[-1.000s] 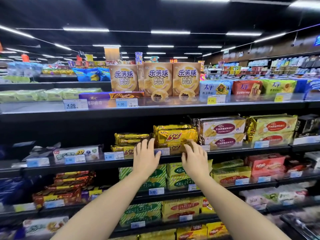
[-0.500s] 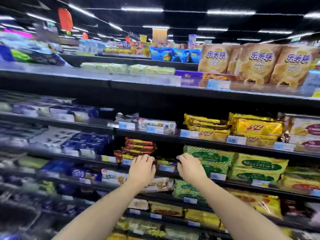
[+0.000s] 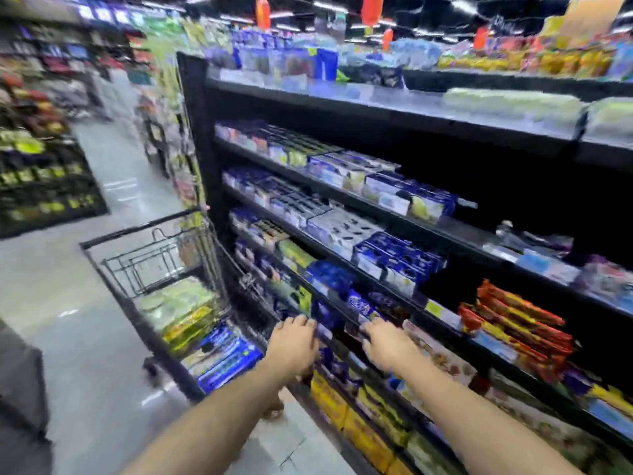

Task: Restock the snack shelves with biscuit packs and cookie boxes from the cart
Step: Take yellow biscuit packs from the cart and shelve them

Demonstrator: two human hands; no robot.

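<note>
Black wire shopping cart [image 3: 137,229] stands on a pale grey shop floor [image 3: 68,303] at about 8 o'clock in the head view, parked just beside the end of a tall black shelf unit [image 3: 191,132]. The whole picture is smeared by motion blur.

The cart holds the stock: pale green packs [image 3: 174,298] at its far end, yellow-green packs [image 3: 188,323] in the middle, and blue packs [image 3: 226,361] nearest the person.

Two bare forearms reach in from the bottom edge. The left hand [image 3: 294,341] sits near 6 o'clock, palm down, fingers relaxed and holding nothing. It is close to the cart's near corner, but the blur hides whether it touches. The right hand [image 3: 387,344], just beside it at about 5 o'clock, is also palm down with loose, empty fingers, over the front edge of a lower shelf.

The shelves run from 12 o'clock out to 4 o'clock. Blue cookie boxes [image 3: 397,258] fill the middle levels around the centre. A stack of red-orange packs [image 3: 513,323] lies at 3 to 4 o'clock. Yellow packs [image 3: 342,409] line the bottom level at 5 o'clock. Red lanterns [image 3: 371,8] hang at 12 o'clock.
</note>
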